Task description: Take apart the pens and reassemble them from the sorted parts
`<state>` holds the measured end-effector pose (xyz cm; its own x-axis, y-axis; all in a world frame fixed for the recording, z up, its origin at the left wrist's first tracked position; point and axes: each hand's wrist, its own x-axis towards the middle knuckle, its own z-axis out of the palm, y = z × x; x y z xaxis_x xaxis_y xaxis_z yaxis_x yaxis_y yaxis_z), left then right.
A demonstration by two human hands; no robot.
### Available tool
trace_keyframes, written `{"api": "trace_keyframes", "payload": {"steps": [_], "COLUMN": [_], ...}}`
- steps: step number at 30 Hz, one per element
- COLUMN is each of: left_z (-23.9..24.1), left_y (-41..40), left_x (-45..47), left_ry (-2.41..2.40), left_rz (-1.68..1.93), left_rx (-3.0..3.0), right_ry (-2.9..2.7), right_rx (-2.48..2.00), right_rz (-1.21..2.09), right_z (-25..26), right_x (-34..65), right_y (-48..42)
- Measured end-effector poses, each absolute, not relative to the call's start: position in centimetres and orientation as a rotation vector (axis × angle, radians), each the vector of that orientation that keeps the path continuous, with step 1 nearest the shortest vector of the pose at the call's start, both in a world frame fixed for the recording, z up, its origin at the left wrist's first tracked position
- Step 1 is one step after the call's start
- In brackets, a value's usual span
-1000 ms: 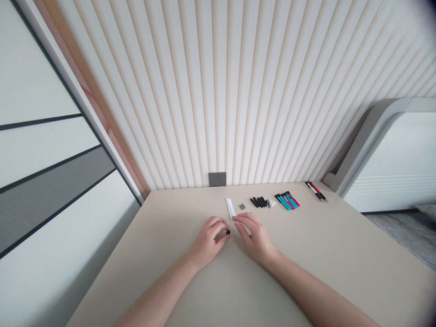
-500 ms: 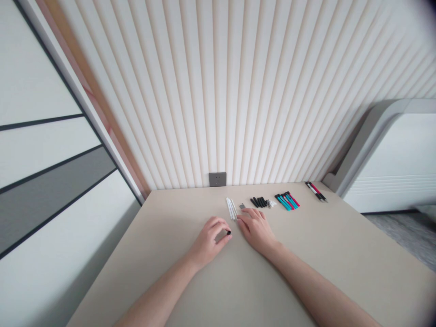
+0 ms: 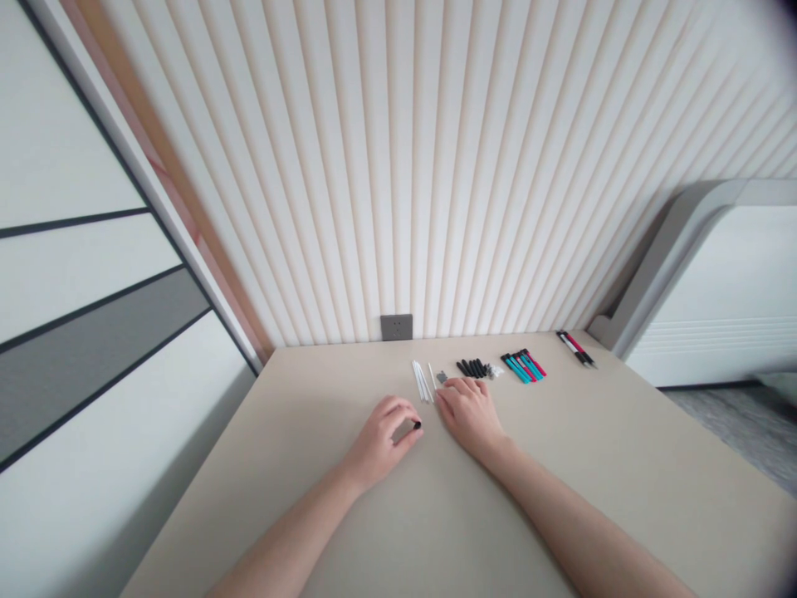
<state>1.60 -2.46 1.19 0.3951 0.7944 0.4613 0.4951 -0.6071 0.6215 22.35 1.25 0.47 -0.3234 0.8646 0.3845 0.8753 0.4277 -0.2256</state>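
My left hand (image 3: 387, 440) is closed in a pinch on a small black pen part (image 3: 417, 425), dark and short between thumb and fingertips. Just right of it, my right hand (image 3: 470, 413) rests low over the table with its fingers curled. Its fingertips are at the near end of one thin white pen refill (image 3: 431, 378), which lies apart from the others. Several more white pen refills (image 3: 419, 382) lie side by side to the left. Beyond the right fingers is a little pile of small grey metal pieces (image 3: 442, 376), partly covered by the hand.
To the right lie several black pen grips (image 3: 471, 367), small silver and clear parts (image 3: 494, 371), and blue and red pen barrels (image 3: 523, 365). Two pens (image 3: 576, 349) lie at the table's far right corner. A ribbed wall with a grey socket (image 3: 397, 327) borders the table (image 3: 299, 415).
One white refill has shifted right, away from the group, with my right fingers at its end. The right hand moved slightly; my left hand stays in its pinch.
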Motion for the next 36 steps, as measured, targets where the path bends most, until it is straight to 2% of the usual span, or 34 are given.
{"api": "trace_keyframes", "payload": {"steps": [16, 36], "left_z": [1.1, 1.2], "left_y": [-2.4, -2.4], "left_x": [1.5, 1.5], "left_ry": [1.104, 1.102], "left_rz": [1.051, 1.034], "left_rx": [2.294, 2.3], "right_ry": [-2.255, -2.203], "right_rx": [-1.605, -1.792], "right_rz": [-0.128, -0.076], "right_z": [0.1, 0.2], "right_x": [22.5, 23.2], "right_y": [1.9, 2.0]}}
